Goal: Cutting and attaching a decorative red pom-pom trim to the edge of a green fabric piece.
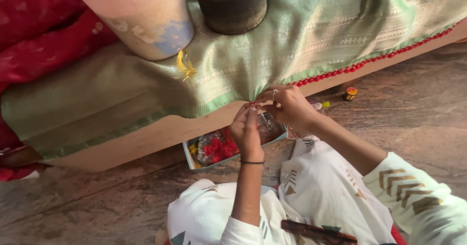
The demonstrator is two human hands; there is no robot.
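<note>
Head view, one item group. Green cloth [272,55] with woven pale bands, draped over a low wooden table [160,133]; its hanging edge carries a row of small red beads [369,60] running from the right toward the middle. Left hand [246,128], wrist bangle showing, fingers pinched on the cloth edge where the bead row ends. Right hand [287,106], ring on one finger, fingertips closed on the same spot, touching the left hand (what it grips there is too small to tell). On the cloth: a pale cylindrical container [141,16] and a dark round pot [231,4], side by side, with a yellow tassel [186,66] just below the container. On the stone floor [413,113], under the hands: a shallow box [228,145] holding clear bags of red beads. A small spool [350,93] lies near the table's edge, to the right.
</note>
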